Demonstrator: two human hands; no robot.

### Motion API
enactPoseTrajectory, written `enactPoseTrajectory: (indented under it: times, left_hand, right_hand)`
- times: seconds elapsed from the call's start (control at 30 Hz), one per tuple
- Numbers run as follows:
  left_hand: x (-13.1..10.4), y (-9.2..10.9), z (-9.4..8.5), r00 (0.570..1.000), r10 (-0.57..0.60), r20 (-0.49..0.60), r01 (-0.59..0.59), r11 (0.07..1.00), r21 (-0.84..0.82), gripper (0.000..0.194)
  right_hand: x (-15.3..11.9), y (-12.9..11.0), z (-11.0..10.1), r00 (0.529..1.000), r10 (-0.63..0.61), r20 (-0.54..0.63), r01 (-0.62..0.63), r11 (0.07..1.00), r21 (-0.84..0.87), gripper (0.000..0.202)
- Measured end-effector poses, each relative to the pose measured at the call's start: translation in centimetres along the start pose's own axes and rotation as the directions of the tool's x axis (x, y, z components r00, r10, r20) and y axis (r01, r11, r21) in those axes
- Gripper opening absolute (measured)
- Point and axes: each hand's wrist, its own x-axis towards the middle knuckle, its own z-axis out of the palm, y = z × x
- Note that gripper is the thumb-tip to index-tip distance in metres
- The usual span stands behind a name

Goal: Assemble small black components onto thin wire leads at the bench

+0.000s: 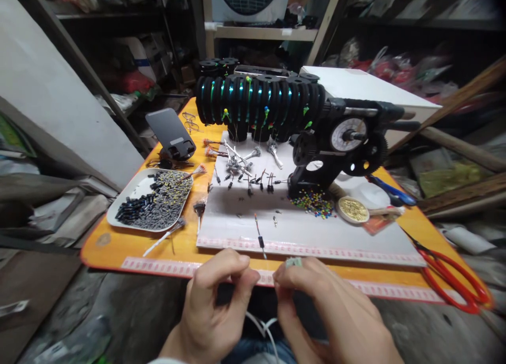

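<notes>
Both hands are at the table's near edge, fingertips facing each other with a small gap. My left hand (221, 301) is closed in a pinch, thumb against the bent index finger; whatever it pinches is too fine to make out. My right hand (328, 306) pinches likewise, with a small pale green band (293, 262) on a finger, and its contents are also hidden. Just beyond the fingertips lies a small black cylinder on a thin rig (261, 241), on the light board (233, 232). A white cable (263, 327) hangs below the hands.
A white tray (114, 211) of small dark and grey cylinders stands left, near a phone stand (172, 132). Behind are black spools (261, 100) on a geared device (336, 148). Coloured beads (314, 203), a dish of gold pieces (353, 210) and red-handled scissors (454, 285) lie right.
</notes>
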Motion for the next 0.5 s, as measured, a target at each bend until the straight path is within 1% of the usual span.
enactPoseTrajectory:
  times: [0.1, 0.17, 0.23, 0.3, 0.33, 0.4, 0.47, 0.5]
  left_hand:
    - [-0.1, -0.2, 0.1, 1.000, -0.005, -0.002, 0.005, 1.000, 0.011, 0.043]
    - [-0.4, -0.3, 0.1, 1.000, -0.016, 0.017, 0.016, 1.000, 0.015, 0.043]
    - [-0.5, -0.3, 0.1, 0.999, -0.016, 0.045, 0.016, 1.000, 0.007, 0.047]
    - [-0.4, -0.1, 0.2, 0.997, 0.009, 0.083, -0.008, 1.000, -0.009, 0.054]
    - [-0.1, 0.1, 0.2, 0.992, 0.035, 0.124, -0.034, 0.999, -0.009, 0.059]
    - [0.7, 0.4, 0.4, 0.965, 0.117, 0.234, -0.123, 0.992, 0.013, 0.065]
    - [1.8, 0.7, 0.5, 0.930, 0.201, 0.308, -0.229, 0.972, 0.059, 0.060]
    - [2.4, 0.8, 0.4, 0.922, 0.227, 0.313, -0.265, 0.960, 0.085, 0.052]
  right_hand:
    - [0.2, -0.1, -0.5, 1.000, 0.026, 0.014, -0.026, 1.000, 0.008, 0.030]
    - [0.2, -0.3, -0.8, 0.999, 0.046, 0.022, -0.047, 0.998, 0.034, 0.032]
    - [0.1, -0.4, -1.1, 0.997, 0.079, 0.021, -0.081, 0.991, 0.105, 0.033]
    - [0.0, -0.4, -1.5, 0.991, 0.133, 0.012, -0.133, 0.971, 0.197, 0.032]
    - [0.0, -0.4, -1.6, 0.986, 0.163, 0.019, -0.163, 0.958, 0.235, 0.032]
    - [0.0, -0.3, -2.0, 0.978, 0.207, 0.036, -0.208, 0.933, 0.293, 0.029]
    - [0.2, -0.2, -2.2, 0.972, 0.225, 0.065, -0.234, 0.917, 0.323, 0.027]
    - [0.4, -0.1, -2.4, 0.971, 0.228, 0.075, -0.240, 0.912, 0.332, 0.027]
